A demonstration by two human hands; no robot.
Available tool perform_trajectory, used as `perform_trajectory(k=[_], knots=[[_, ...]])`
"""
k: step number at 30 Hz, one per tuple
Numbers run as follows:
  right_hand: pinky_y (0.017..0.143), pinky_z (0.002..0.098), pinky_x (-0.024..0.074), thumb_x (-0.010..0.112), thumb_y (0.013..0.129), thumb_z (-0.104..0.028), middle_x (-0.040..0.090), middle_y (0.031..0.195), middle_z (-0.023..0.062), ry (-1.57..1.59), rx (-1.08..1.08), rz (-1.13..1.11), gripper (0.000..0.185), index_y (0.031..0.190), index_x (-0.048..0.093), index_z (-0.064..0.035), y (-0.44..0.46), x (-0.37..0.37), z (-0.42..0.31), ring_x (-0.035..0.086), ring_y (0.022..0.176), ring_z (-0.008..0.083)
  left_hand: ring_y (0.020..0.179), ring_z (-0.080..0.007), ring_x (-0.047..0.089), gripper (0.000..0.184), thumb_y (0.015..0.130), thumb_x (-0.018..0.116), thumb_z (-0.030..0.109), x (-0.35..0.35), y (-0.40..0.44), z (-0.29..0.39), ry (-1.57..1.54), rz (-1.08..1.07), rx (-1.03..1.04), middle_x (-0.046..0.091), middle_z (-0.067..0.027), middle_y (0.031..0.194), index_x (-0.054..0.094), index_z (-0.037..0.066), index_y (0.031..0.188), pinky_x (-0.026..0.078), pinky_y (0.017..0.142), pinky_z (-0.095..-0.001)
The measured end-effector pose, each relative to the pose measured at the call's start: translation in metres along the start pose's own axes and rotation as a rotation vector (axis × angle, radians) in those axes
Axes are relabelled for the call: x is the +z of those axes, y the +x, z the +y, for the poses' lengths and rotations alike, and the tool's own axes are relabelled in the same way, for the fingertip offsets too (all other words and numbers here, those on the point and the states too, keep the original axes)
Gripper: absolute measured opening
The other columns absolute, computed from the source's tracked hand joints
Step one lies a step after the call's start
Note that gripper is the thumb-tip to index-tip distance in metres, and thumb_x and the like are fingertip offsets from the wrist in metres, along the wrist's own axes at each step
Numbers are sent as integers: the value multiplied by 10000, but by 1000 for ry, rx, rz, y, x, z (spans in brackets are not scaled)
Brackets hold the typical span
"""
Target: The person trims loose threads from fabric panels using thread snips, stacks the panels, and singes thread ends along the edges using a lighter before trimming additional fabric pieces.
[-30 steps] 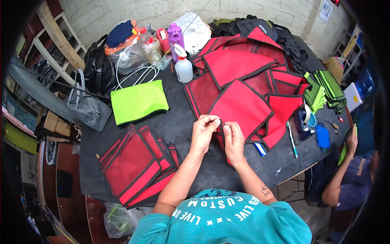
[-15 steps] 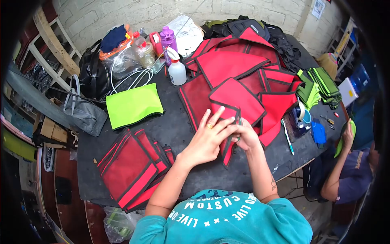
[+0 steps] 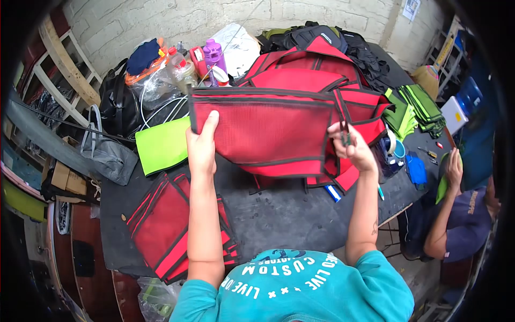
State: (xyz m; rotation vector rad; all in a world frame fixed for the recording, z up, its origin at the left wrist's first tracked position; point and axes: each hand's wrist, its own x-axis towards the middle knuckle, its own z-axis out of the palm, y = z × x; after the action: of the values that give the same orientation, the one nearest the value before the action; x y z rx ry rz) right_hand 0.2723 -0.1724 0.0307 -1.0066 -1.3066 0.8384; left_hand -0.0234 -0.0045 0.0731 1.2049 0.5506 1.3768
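Stretched out above the black table is a red mesh panel (image 3: pixel 268 129) with dark binding along its edges. My left hand (image 3: pixel 203 145) grips its left end, thumb on the front face. At the panel's right end, my right hand (image 3: pixel 351 150) is closed around small thread snips (image 3: pixel 345 134) with dark pointed blades turned upward. Its fingertips are by the panel edge; whether they also pinch the fabric I cannot tell. Behind the panel lies a heap of red fabric pieces (image 3: pixel 316 67) with dark trim. A stack of similar red mesh pieces (image 3: pixel 169 228) rests at the table's left front.
A lime green pouch (image 3: pixel 161 147) lies at the left, near a grey bag (image 3: pixel 110 155). A purple bottle (image 3: pixel 213 53) stands at the back. Green folded fabric (image 3: pixel 421 107) and a blue cloth (image 3: pixel 416 167) are on the right, where another person's hand (image 3: pixel 454 169) shows.
My hands have moved apart, the left one leftward. The red mesh panel is now raised and spread between them, covering part of the heap and the white spray bottle.
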Motion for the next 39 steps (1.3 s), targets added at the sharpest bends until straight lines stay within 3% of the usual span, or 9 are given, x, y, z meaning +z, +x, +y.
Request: perform_trajectory(k=[4,7,15,20,24,28,31,36,39], knots=[[436,177,261,694,777,-103,509,706,-46,271,228,220,344,1072,522,-60,-6,31,31,347,486,14,980,-172,603,374,851,657,150,-28,21,-54,-196,16,-392,625,-107,1094,562,-28,1166,468,871,-291],[417,185,253,681,747,-12,486,663,-75,-163,291,502,330,1053,570,-63,-2,33,55,374,483,10,917,-151,610,501,816,687,134,-41,24,-77,-105,-5,-583,634,-92,1037,487,-28,1246,477,819,-285],[405,182,244,681,743,6,476,646,-88,-98,403,484,335,1061,610,-68,-5,2,60,374,469,8,715,-105,578,709,737,712,31,-62,10,-72,509,-443,-637,618,-39,874,344,-6,1343,467,657,-264],[402,178,239,681,745,4,476,648,-87,-80,409,438,341,1069,607,-70,-9,-5,59,373,471,7,636,-76,529,642,755,714,63,-57,4,-73,500,-422,-582,591,-5,778,399,-10,1311,435,592,-238],[422,176,258,684,729,19,459,636,-94,-153,439,432,381,1090,606,-77,-15,-5,55,379,501,3,806,-80,581,472,796,685,81,-50,2,-90,370,-246,-574,624,-13,881,506,19,1228,452,706,-224],[451,262,369,707,747,-71,512,691,-24,-443,453,70,341,1075,612,-81,-27,-1,50,476,521,93,737,-73,551,334,819,659,76,-46,-7,-104,-123,59,-420,620,1,834,582,-15,1131,444,674,-222],[593,372,465,706,766,-185,555,814,96,-1294,304,103,326,1056,611,-68,-30,26,35,573,636,250,851,-91,575,239,845,629,60,-56,-11,-114,4,110,-406,639,-20,927,622,-19,1071,446,800,-234],[719,419,480,679,787,-256,542,948,181,-1267,277,311,343,1053,605,-52,-1,88,-8,591,784,348,837,-94,594,208,856,638,76,-40,-21,-86,-111,84,-226,658,-27,909,646,-17,1041,450,811,-223],[743,396,480,659,788,-170,560,937,184,-1471,515,250,327,1075,594,-28,2,96,-32,595,813,332,841,-106,610,152,854,634,54,-39,-23,-72,-124,148,-211,668,-55,928,660,-14,987,468,800,-235]])
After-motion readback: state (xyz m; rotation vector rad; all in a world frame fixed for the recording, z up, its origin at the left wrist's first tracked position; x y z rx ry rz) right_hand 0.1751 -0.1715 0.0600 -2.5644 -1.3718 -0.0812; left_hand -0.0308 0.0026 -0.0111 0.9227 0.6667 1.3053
